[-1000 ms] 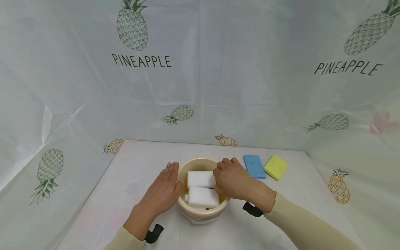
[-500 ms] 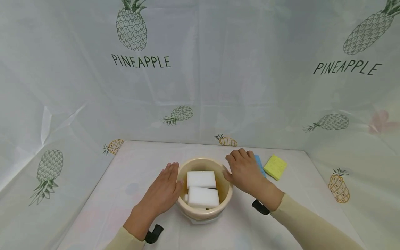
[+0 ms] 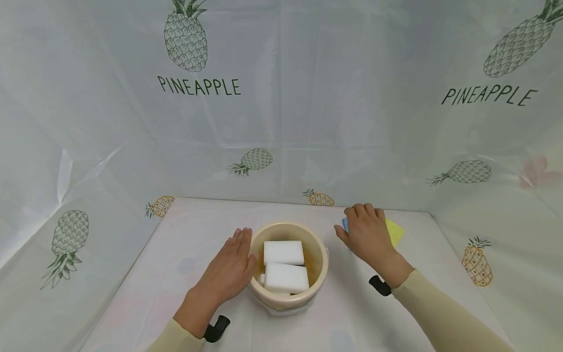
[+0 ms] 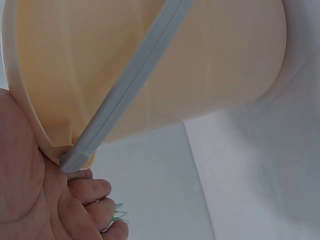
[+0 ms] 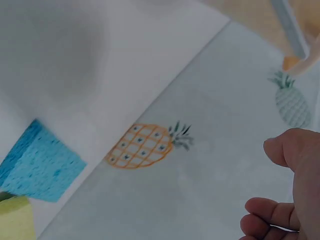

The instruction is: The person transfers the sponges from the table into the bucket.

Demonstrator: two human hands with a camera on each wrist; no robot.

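A cream bucket (image 3: 283,300) stands mid-table with white sponge blocks (image 3: 287,277) inside. My left hand (image 3: 228,266) lies against its left rim, fingers straight and together. In the left wrist view the palm meets the rim beside the end of the grey bucket handle (image 4: 130,80). My right hand (image 3: 366,232), its thumb apart from bent fingers, is over the blue sponge (image 5: 47,165), hiding most of it in the head view. The right wrist view shows nothing in that hand and a gap between it and the sponge. A yellow sponge (image 3: 397,233) lies just right of the blue one.
The white-covered table (image 3: 211,215) is bounded at the back and sides by a hanging pineapple-print sheet (image 3: 325,122). Both wrists carry black straps, such as the left strap (image 3: 216,329).
My right hand has moved right, from inside the bucket's right rim to above the blue sponge, leaving the white blocks in the bucket. My left hand has stayed put.
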